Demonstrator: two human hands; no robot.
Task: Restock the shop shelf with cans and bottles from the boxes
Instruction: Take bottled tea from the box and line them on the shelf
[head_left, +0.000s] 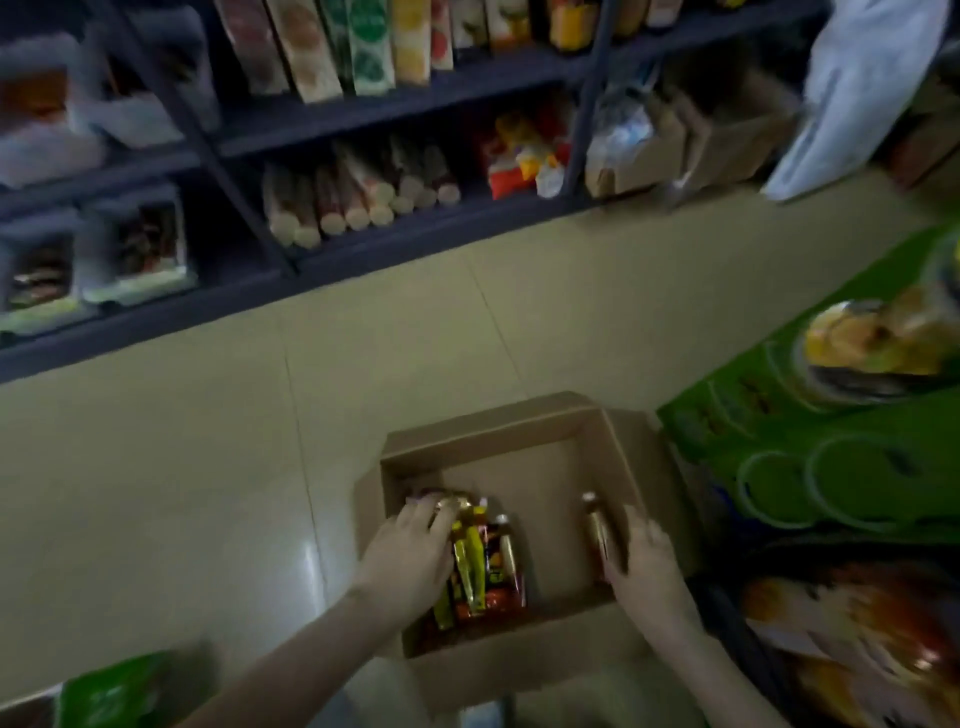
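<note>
Cardboard made up the brown box, which sat open on the floor right under the person, with a green box close on its right side. The shelf to be filled stood well away across the floor, already holding packets and rolls. The step in hand looked like picking up drinks from the box. A bunch of bottles lay packed together in the left part of the box, and 1 lone bottle stood apart near the right wall. The left hand reached down onto the bunch, and its fingers curled over the tops at the far end, so it seemed to grip them there. The right hand sat just beside the lone bottle and touched its lower part. Its fingers looked fairly straight along the bottle's side, and the thumb was lost in the blur, so I cannot tell if that hand had really closed round the bottle. The next move would likely call for a firm hold with both hands, then a straight lift so nothing bumped the box walls. After that the 2 loads would need to be carried over to a free spot on the shelf and stood up.
</note>
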